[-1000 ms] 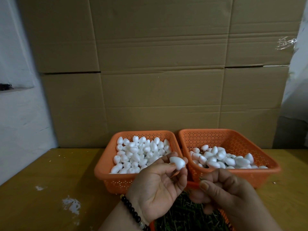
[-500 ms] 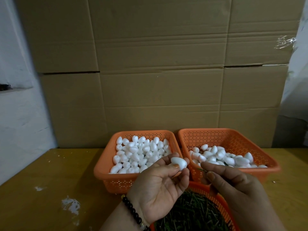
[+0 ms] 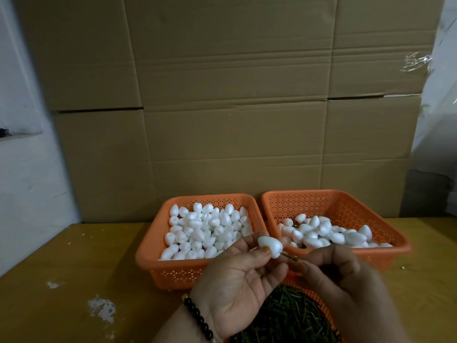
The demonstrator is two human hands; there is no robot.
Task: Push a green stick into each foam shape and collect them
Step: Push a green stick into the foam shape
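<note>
Stick (image 3: 288,255) tip touching foam shape (image 3: 270,246).

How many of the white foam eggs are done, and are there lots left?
Done: some shapes lie in the right basket, but sticks aren't clear. In hand: the left hand holds one foam shape while the right hand pushes a green stick at it. Left: the left basket is still full.

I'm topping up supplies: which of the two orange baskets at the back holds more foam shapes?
The left basket: white foam shapes cover its whole floor in a heap. In the right basket they lie only toward the front, with bare floor behind.
</note>
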